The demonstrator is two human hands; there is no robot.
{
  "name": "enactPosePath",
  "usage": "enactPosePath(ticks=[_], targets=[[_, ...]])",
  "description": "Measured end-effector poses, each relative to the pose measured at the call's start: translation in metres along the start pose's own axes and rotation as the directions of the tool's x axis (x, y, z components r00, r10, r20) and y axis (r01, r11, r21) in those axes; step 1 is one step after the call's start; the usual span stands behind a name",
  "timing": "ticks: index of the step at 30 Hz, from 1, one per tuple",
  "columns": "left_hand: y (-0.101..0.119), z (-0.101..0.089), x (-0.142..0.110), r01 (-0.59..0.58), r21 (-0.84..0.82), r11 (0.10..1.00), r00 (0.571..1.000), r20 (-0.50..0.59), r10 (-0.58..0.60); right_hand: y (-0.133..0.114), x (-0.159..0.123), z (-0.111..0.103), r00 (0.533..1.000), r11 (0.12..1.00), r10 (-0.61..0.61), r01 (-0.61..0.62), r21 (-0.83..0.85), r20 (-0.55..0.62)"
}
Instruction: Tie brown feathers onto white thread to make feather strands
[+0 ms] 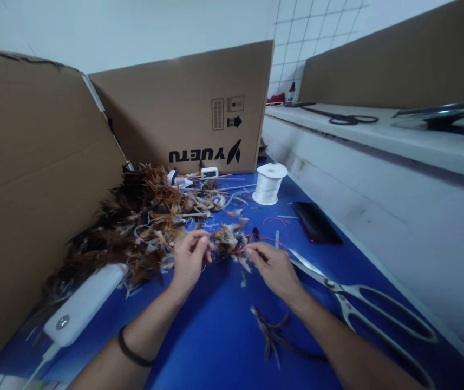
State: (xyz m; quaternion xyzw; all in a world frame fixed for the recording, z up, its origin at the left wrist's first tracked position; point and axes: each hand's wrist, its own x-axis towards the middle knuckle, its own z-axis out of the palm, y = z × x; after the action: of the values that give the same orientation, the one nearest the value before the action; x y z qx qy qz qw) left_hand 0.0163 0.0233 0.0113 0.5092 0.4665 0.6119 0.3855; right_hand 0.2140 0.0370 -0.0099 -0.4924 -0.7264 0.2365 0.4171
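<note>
Over the blue tabletop my left hand (191,257) is closed in a pinch at the left side of a small bunch of brown and cream feathers (227,236). What sits between those fingertips is too small to make out. On the other side of the bunch, my right hand (274,268) pinches a thin red string (237,251). The string runs beside the feathers and past the right fingers. Large metal scissors (329,283) lie to the right, their blades close to my right hand. A few dark feathers (270,333) rest on the table below my hands.
A heap of brown feathers (150,200) spreads at the left, behind a white power bank (85,306) with a cable. Farther back stand a white ribbon spool (269,184) and a cardboard box (187,108). A dark phone (317,222) lies near the right wall ledge (378,141).
</note>
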Motion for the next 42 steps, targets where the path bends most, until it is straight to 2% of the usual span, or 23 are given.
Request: enactPosePath(ticks=[3,5,6,7,8,9,13,15,20,25,31,33,34,35,37,38,39,41,42], targets=[[0.014,-0.015,0.025,-0.092,0.045,0.995,0.979,-0.179,0.099,-0.001,-0.001,0.001,0.999,0.999,-0.044,0.043,-0.012,-0.002],[0.019,-0.027,0.048,-0.136,0.166,0.977,0.969,-0.184,0.166,-0.002,-0.001,0.001,0.997,0.997,-0.074,0.073,-0.024,-0.003],[0.019,-0.033,0.060,-0.162,0.267,0.950,0.967,-0.149,0.206,-0.003,-0.001,0.001,0.996,0.996,-0.089,0.088,-0.032,-0.004],[0.018,-0.038,0.072,-0.204,0.408,0.890,0.965,-0.069,0.253,-0.004,-0.001,0.000,0.995,0.994,-0.103,0.103,-0.039,-0.006],[0.015,-0.043,0.083,-0.265,0.587,0.764,0.957,0.064,0.283,-0.004,-0.001,0.000,0.993,0.992,-0.117,0.117,-0.044,-0.004],[0.011,-0.046,0.093,-0.354,0.746,0.564,0.931,0.227,0.285,-0.004,-0.001,0.000,0.992,0.991,-0.128,0.128,-0.048,-0.001],[-0.009,-0.047,0.123,-0.485,0.804,0.345,0.874,0.463,0.151,-0.004,-0.001,0.000,0.988,0.986,-0.152,0.153,-0.059,0.019],[-0.017,-0.044,0.133,-0.519,0.822,0.235,0.853,0.517,0.076,-0.002,-0.001,0.000,0.988,0.986,-0.154,0.155,-0.059,0.019],[-0.021,-0.046,0.163,-0.526,0.849,0.059,0.850,0.527,-0.011,0.001,0.001,0.000,0.991,0.989,-0.131,0.131,-0.071,0.005],[-0.020,-0.056,0.191,-0.419,0.904,-0.090,0.906,0.423,0.032,0.003,0.002,-0.001,0.993,0.987,-0.121,0.120,-0.102,0.001],[-0.023,-0.057,0.202,-0.327,0.926,-0.188,0.935,0.346,0.082,0.007,0.003,-0.001,0.992,0.985,-0.124,0.121,-0.123,-0.018],[-0.019,-0.055,0.198,-0.349,0.915,-0.202,0.922,0.373,0.099,0.008,0.003,-0.002,0.992,0.983,-0.126,0.123,-0.134,-0.016],[-0.016,-0.054,0.195,-0.391,0.897,-0.208,0.903,0.417,0.101,0.009,0.002,-0.001,0.992,0.982,-0.128,0.125,-0.139,-0.013],[-0.013,-0.053,0.190,-0.476,0.853,-0.216,0.858,0.504,0.099,0.009,0.002,-0.001,0.991,0.981,-0.132,0.129,-0.142,-0.009],[-0.007,-0.052,0.178,-0.660,0.726,-0.193,0.732,0.679,0.054,0.008,0.002,-0.001,0.991,0.980,-0.136,0.135,-0.144,-0.003],[-0.005,-0.051,0.171,-0.703,0.691,-0.165,0.697,0.716,0.028,0.008,0.002,-0.001,0.991,0.980,-0.136,0.135,-0.145,0.001],[-0.004,-0.050,0.163,-0.699,0.701,-0.140,0.708,0.706,0.004,0.007,0.002,-0.001,0.991,0.980,-0.135,0.134,-0.144,0.004],[-0.006,-0.047,0.150,-0.603,0.791,-0.099,0.797,0.600,-0.067,0.007,0.003,0.000,0.991,0.981,-0.134,0.134,-0.137,0.008],[-0.008,-0.045,0.144,-0.564,0.820,-0.101,0.826,0.559,-0.073,0.006,0.003,0.000,0.991,0.982,-0.133,0.134,-0.132,0.011]])
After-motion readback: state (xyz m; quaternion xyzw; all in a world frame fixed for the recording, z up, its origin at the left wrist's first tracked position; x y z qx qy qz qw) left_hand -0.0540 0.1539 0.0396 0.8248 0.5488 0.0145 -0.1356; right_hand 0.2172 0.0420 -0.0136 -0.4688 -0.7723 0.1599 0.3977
